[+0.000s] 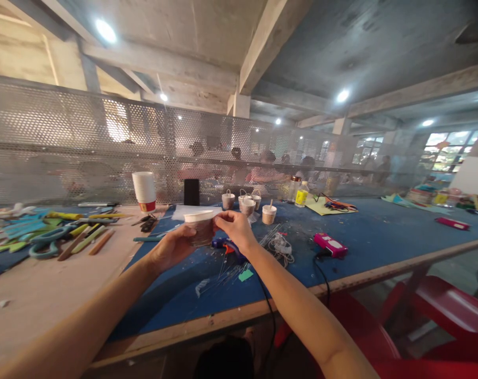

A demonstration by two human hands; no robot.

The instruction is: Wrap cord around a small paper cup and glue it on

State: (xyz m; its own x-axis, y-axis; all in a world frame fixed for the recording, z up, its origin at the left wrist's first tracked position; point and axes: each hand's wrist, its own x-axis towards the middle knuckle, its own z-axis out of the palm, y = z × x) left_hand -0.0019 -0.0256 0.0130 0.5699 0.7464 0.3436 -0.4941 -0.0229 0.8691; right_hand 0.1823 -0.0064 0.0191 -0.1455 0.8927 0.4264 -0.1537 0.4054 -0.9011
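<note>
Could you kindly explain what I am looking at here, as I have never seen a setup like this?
Of course. There is no robot here, only a person's two bare hands. The single picture comes from a camera worn on the head, looking forward and down, so the forearms reach in from below.

The left hand holds a cup with a white rim and a brownish side. The right hand has its fingertips at the cup's right side; whether they pinch anything is hard to tell.

On the blue work surface are a blue tool with an orange trigger, some small cups and a bundle of string. Scissors lie further left, and a perforated screen stands behind.
</note>
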